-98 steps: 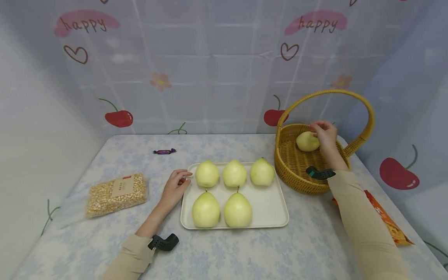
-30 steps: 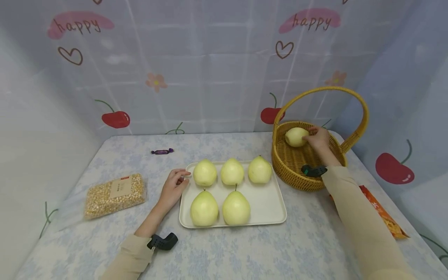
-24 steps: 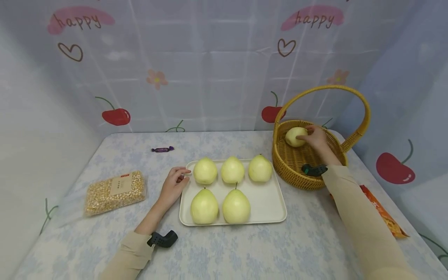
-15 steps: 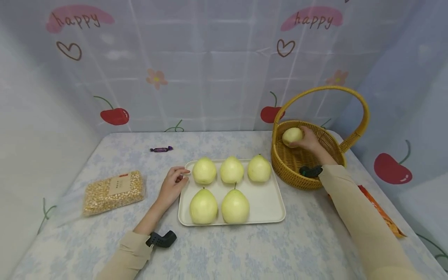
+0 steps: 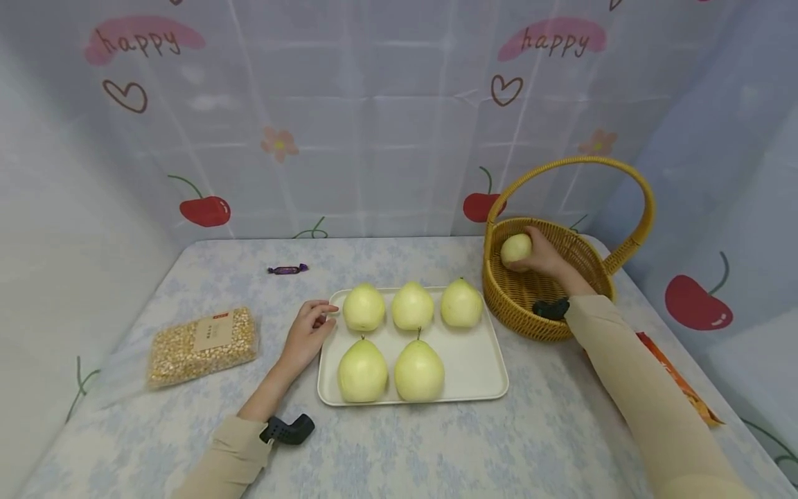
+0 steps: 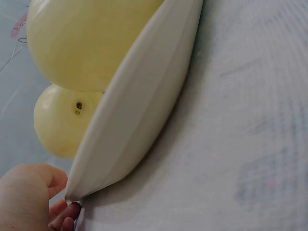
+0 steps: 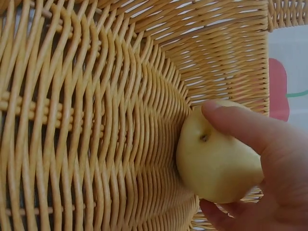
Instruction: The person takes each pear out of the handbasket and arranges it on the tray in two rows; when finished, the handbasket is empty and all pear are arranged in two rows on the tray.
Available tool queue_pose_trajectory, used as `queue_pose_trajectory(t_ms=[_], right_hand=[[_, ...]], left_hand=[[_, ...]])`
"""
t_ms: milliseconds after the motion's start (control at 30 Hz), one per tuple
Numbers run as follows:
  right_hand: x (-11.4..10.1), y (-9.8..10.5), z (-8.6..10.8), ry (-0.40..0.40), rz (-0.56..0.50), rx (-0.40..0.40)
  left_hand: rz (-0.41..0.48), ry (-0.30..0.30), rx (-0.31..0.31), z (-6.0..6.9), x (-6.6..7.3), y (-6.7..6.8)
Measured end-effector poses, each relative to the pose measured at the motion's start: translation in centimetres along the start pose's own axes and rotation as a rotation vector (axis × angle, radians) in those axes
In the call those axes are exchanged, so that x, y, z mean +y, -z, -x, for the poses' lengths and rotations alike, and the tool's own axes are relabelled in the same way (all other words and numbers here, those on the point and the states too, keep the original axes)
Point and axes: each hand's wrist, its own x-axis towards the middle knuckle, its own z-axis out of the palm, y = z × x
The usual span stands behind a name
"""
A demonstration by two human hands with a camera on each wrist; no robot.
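Observation:
In the head view, my right hand [image 5: 544, 254] is inside the wicker basket [image 5: 520, 317], gripping a pale yellow-green pear [image 5: 515, 249] by the inner left wall. The right wrist view shows the thumb over the pear [image 7: 216, 159] and fingers curled beneath it; the palm hides part of the fruit. My left hand [image 5: 307, 334] holds the left edge of a white tray [image 5: 472, 378]. Seen from the left wrist, the tray's rim [image 6: 130, 106] lies between the thumb and the curled fingers. Several pears stand on the tray, including a front one [image 5: 419, 371].
A bag of corn kernels [image 5: 202, 346] lies on the left of the table. Farther back is a purple-wrapped candy [image 5: 288, 269]. An orange snack packet [image 5: 679, 381] lies partly under the right sleeve. The basket's tall handle [image 5: 580, 161] arches over its opening.
Inside the basket, the pear has moved left toward the wall along with my right hand, whose grip now wraps further round it. My left hand stays at the tray's edge.

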Motion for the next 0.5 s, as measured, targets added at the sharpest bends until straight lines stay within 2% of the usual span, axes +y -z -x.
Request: queue_pose_trajectory(t_ms=[300,500], right_hand=[[-1.01,0.49,-0.25,-0.006,-0.015,-0.042],[-0.31,0.45,0.09,-0.033,-0.073,-0.071]], left_hand=[[0.004,0.007,-0.003,-0.04,0.24,0.29],[0.002,0.009,-0.019,-0.08,0.19,0.21]])
